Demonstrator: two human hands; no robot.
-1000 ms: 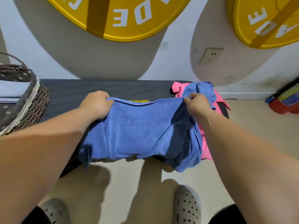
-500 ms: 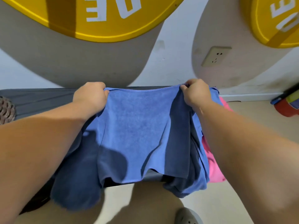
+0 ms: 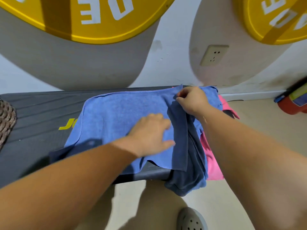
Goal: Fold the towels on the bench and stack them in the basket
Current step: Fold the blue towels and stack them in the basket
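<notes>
A blue towel (image 3: 119, 113) lies spread flat on the dark bench (image 3: 41, 110), its near edge hanging over the front. My left hand (image 3: 149, 133) rests flat on the towel's middle, fingers apart, holding nothing. My right hand (image 3: 191, 100) pinches the towel's far right corner. Under the towel's right side lies a darker blue cloth (image 3: 187, 180), drooping off the bench, and a pink towel (image 3: 212, 156) beside it. Only a sliver of the woven basket (image 3: 6, 120) shows at the left edge.
The wall with yellow round signs (image 3: 99, 19) and a socket (image 3: 213, 54) stands right behind the bench. A red object (image 3: 294, 103) sits on the floor at far right. My grey shoe (image 3: 191, 219) is below on the beige floor.
The towel, held up by both hands before, now lies flat on the bench. My left hand let go of its corner and moved onto the towel's middle; my right hand still holds its corner.
</notes>
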